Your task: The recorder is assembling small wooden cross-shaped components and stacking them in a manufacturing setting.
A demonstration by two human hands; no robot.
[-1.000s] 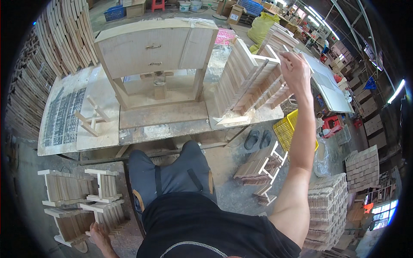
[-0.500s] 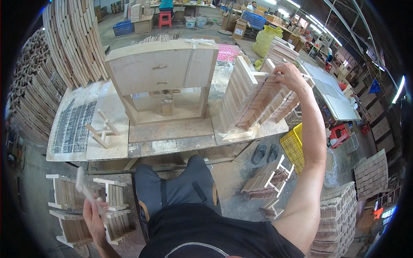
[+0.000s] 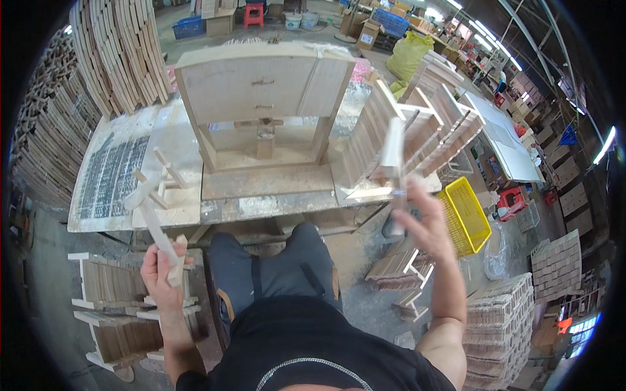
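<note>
My left hand (image 3: 162, 267) is closed around a pale wooden frame piece (image 3: 156, 225), a bar with short crosspieces, tilted up over the stacks at the left. In front of the right-hand stack, my right hand (image 3: 427, 225) grips another wooden frame piece (image 3: 392, 156); both are smeared by motion. That stack of wooden frames (image 3: 368, 133) stands on the workbench (image 3: 254, 208). At the bench's middle is a big wooden fixture (image 3: 225, 85) with two small metal handles on its front panel. One small wooden frame (image 3: 171, 186) lies to its left, apart from my left hand.
More frame stacks (image 3: 114, 280) sit low at my left, others (image 3: 398, 270) on the floor at right. A yellow crate (image 3: 482, 228) stands beyond my right forearm. Tall piles of wooden slats (image 3: 120, 58) rise at back left, with stacked wood blocks (image 3: 499, 332) at lower right.
My right hand has come down and toward me from the top of the right-hand stack, carrying a wooden frame piece. My left hand has risen and moved right with its piece. The view has shifted slightly.
</note>
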